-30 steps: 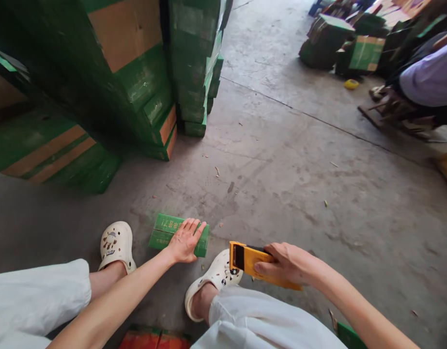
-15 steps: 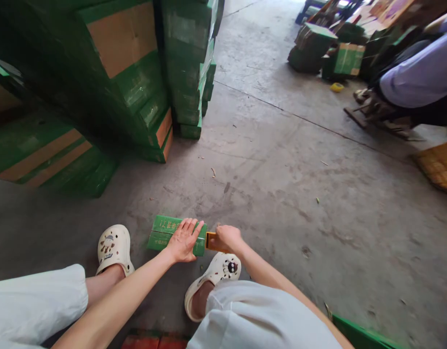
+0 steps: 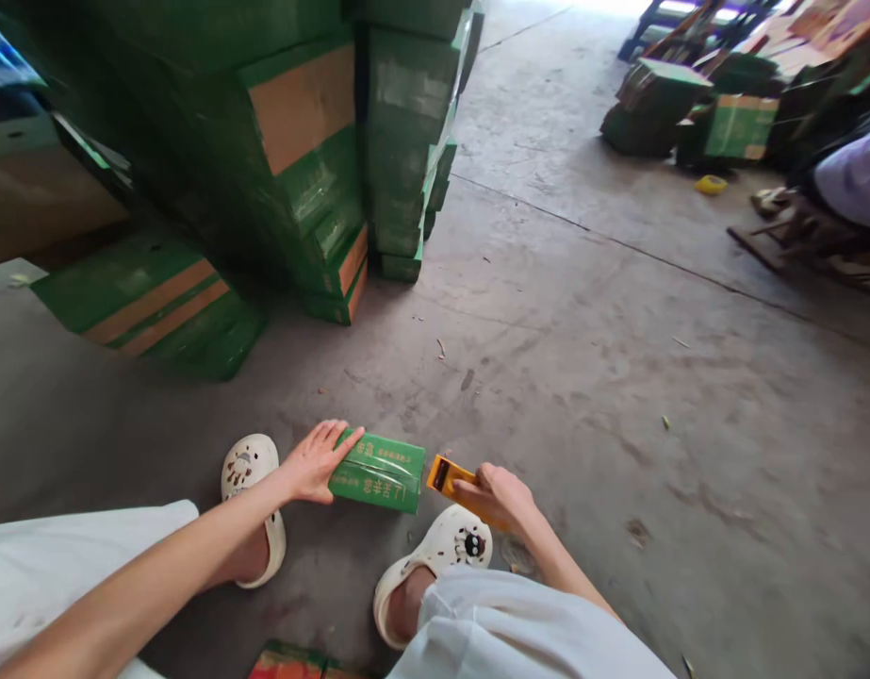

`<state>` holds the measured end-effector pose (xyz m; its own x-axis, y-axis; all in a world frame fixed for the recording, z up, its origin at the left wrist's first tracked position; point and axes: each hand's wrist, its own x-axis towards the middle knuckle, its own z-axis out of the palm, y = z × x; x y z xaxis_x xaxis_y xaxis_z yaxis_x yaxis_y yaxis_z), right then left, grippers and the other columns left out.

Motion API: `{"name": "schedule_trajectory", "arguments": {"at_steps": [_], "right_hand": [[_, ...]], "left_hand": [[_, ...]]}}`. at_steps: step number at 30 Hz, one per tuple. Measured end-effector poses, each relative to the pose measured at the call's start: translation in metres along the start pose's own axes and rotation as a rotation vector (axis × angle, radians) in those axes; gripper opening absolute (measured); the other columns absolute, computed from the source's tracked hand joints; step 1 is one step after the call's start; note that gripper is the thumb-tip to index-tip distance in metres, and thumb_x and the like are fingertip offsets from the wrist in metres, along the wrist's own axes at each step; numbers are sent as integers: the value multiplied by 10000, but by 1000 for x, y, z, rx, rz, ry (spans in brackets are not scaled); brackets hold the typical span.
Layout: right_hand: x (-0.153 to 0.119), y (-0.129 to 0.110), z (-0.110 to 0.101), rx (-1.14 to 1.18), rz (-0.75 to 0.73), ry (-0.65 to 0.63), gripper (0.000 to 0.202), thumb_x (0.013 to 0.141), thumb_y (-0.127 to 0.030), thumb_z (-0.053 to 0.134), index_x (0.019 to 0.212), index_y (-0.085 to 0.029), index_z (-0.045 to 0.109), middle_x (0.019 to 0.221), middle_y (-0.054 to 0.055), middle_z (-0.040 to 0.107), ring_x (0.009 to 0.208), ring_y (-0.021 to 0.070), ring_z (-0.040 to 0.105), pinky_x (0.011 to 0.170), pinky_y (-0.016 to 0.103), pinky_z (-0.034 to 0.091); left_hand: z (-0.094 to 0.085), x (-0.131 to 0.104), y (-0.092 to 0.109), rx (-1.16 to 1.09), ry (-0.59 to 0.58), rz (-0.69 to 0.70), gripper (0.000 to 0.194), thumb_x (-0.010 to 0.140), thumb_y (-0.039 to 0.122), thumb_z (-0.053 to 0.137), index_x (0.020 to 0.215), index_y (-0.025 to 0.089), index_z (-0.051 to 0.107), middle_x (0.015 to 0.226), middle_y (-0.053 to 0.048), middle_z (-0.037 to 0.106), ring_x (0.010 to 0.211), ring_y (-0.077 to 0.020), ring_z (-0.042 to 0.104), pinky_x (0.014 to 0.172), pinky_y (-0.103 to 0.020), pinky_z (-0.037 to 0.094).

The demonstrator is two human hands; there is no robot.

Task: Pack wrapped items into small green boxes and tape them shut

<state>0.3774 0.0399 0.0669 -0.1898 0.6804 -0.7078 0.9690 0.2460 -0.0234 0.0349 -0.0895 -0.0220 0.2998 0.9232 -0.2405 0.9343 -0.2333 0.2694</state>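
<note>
A small green carton (image 3: 385,470) with printed characters lies lengthwise near the floor, between my two shoes. My left hand (image 3: 321,462) grips its left end, fingers over the top and thumb at the near side. Just right of the carton, my right hand (image 3: 497,495) is closed around an orange-yellow hand tool (image 3: 454,479) with a dark slot at its front end; its exact kind is unclear. A small gap separates the tool from the carton's right end. Whether the carton rests fully on the floor I cannot tell.
Tall stacks of green cartons (image 3: 311,179) stand ahead on the left, with another green carton (image 3: 194,311) beside them. A yellow tape roll (image 3: 710,185) lies on the floor at the right, near a seated person (image 3: 855,179). Beneath me is a red-and-green box (image 3: 286,662).
The carton's print now faces the other way round, so it appears turned. My left hand has shifted to its left end. My right hand has drawn the orange tool away to the right.
</note>
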Motion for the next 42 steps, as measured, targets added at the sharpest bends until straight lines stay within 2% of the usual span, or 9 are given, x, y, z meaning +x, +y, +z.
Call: {"name": "schedule_trajectory", "arguments": {"at_steps": [5,8,13,17,21,26,31,37,42], "right_hand": [[-8,8,-20,76,45,101,497,1021,-605,454,898,-190,699,932,137,762,861,259,720,618,284,383],[-15,9,-38,230,-97,165,549,1002,-669,430,844,-189,645,814,71,700,759,212,642,599,274,347],[-22,-11,-50,618,-477,-115,605,903,-790,522,862,-194,619,722,-9,570,648,144,483,544,251,303],[-15,-34,-45,717,-599,-251,617,825,-806,642,820,-193,575,683,-24,509,595,117,405,508,254,262],[-5,-40,-48,699,-625,-306,639,802,-815,662,816,-182,578,686,-25,496,593,109,401,497,246,253],[1,-41,-51,619,-622,-306,648,793,-820,657,790,-178,565,670,-35,458,593,104,386,492,243,236],[3,-48,-53,550,-616,-289,633,827,-807,618,814,-176,577,696,-27,485,617,117,423,503,243,271],[-2,3,-71,366,-545,-228,609,841,-793,585,784,-187,559,710,-12,512,633,130,452,528,253,282],[6,35,-70,246,-464,-173,618,835,-811,535,758,-199,534,692,-3,519,626,137,458,533,263,287]], "left_hand": [[32,-11,58,-132,243,-526,1268,660,533,829,1686,225,152,1547,-229,418,1426,-456,407,1175,-618,301],[35,-3,94,-305,334,-798,1161,772,630,740,1685,235,141,1532,-229,434,1378,-466,456,1101,-680,355],[-8,10,77,-957,409,-757,575,959,566,574,1413,213,596,1477,-174,567,1353,-355,551,1128,-564,435],[-34,16,58,-1910,85,-761,521,945,630,642,1110,142,718,1155,-158,737,982,-227,727,892,-362,590],[-31,16,60,-2260,-11,-670,466,755,488,918,1028,154,741,987,-82,766,830,-179,726,750,-290,597],[-20,22,66,-2234,84,-693,542,548,459,1028,901,158,748,765,-11,728,646,-136,668,616,-247,542],[-18,29,64,-1957,305,-725,542,566,566,977,815,134,764,699,-11,707,586,-99,605,586,-217,482],[-19,6,0,-1559,674,-838,528,556,594,922,805,147,792,705,-33,725,630,-120,608,595,-222,446],[-7,1,-22,-1498,708,-828,535,584,621,895,824,152,800,742,-41,740,676,-132,627,624,-229,453]]}}
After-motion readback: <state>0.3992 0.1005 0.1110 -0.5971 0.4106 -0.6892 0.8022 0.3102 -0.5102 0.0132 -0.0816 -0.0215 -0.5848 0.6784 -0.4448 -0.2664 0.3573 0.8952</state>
